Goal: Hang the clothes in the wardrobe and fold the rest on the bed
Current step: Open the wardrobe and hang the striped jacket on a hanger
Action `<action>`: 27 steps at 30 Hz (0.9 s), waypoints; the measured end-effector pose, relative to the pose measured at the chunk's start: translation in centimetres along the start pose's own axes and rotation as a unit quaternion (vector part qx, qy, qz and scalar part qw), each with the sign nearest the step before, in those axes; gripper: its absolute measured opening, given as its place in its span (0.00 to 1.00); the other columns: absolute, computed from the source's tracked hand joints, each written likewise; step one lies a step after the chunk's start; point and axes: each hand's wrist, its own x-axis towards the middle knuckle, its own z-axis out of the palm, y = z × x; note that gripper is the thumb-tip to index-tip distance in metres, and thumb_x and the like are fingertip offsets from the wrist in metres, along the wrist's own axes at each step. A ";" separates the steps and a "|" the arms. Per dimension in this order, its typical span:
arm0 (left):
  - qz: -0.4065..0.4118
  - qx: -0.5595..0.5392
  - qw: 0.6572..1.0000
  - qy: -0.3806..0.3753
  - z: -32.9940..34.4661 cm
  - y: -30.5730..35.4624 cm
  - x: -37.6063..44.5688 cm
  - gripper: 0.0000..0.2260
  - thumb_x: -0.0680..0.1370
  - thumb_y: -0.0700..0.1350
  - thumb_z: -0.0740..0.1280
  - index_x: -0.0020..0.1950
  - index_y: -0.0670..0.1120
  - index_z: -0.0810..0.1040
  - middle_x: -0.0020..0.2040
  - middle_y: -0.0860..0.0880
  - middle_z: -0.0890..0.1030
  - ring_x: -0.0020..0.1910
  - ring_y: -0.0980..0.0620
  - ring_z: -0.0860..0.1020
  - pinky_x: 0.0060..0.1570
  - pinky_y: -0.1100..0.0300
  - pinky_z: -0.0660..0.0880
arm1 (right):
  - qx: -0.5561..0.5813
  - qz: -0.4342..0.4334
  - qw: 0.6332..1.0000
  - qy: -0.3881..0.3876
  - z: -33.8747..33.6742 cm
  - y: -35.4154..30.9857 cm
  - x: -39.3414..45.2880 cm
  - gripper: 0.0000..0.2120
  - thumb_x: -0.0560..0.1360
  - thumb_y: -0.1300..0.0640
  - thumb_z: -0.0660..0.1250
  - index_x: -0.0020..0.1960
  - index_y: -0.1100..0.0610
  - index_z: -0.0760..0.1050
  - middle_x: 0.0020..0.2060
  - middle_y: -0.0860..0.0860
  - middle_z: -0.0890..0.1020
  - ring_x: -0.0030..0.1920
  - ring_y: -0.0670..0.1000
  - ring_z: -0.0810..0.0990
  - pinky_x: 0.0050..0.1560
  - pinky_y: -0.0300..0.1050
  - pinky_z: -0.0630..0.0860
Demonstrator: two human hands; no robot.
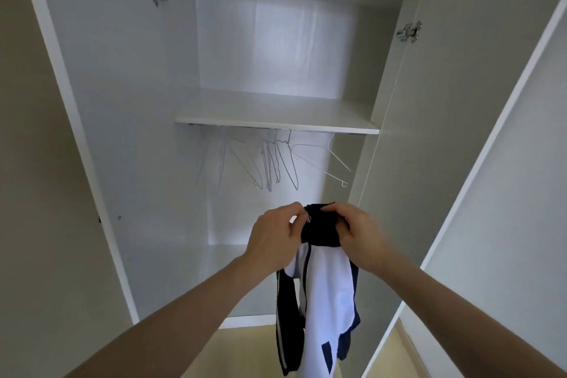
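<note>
The left hand (273,236) and the right hand (357,233) meet just below the middle of the frame, both with fingers curled and pinching the dark collar of a jacket (325,294). The left hand grips the collar's left edge, where a small metal zip pull or hook glints between its fingertips; which of the two it is cannot be told. The right hand clamps the collar's right side from above, thumb underneath.

The jacket hangs straight down from the two hands toward the bottom edge of the frame, so its long axis runs vertically, collar up and hem down. Its body is white, with a navy collar, navy side panels and a navy sleeve with a pale stripe dangling at the lower left of the garment.

Behind the hands stands an open white wardrobe (129,101), its doors swung out at the left and right of the frame. A shelf (276,120) crosses the middle, and beneath it a row of thin wire hangers (276,159) hangs, above and beyond the jacket, not touching it. A strip of pale yellowish floor (245,344) shows at the bottom.
</note>
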 end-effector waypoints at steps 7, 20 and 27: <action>0.010 -0.016 1.000 -0.013 0.4 0.4 1.7 0.10 0.84 0.51 0.58 0.45 0.51 0.72 0.36 0.52 0.80 0.35 0.51 0.79 0.41 0.46 0.77 | 0.063 0.030 0.997 0.015 0.5 -1.0 1.0 0.11 0.81 0.47 0.65 0.41 0.44 0.81 0.36 0.42 0.83 0.39 0.45 0.81 0.38 0.33 0.72; -0.038 -0.112 0.992 -0.036 1.6 -0.4 0.6 0.11 0.83 0.51 0.58 0.42 0.50 0.72 0.37 0.50 0.78 0.33 0.50 0.78 0.38 0.47 0.78 | 0.063 0.105 0.991 -0.047 1.0 0.8 0.1 0.10 0.80 0.45 0.65 0.43 0.46 0.81 0.34 0.45 0.82 0.35 0.44 0.79 0.39 0.38 0.75; 0.001 -0.125 0.990 -0.068 0.8 0.2 1.4 0.10 0.83 0.50 0.60 0.44 0.50 0.75 0.43 0.51 0.79 0.40 0.49 0.79 0.44 0.45 0.79 | -0.013 0.032 0.998 -0.049 -0.7 0.0 0.3 0.15 0.83 0.50 0.65 0.39 0.52 0.77 0.31 0.47 0.76 0.33 0.48 0.73 0.35 0.40 0.69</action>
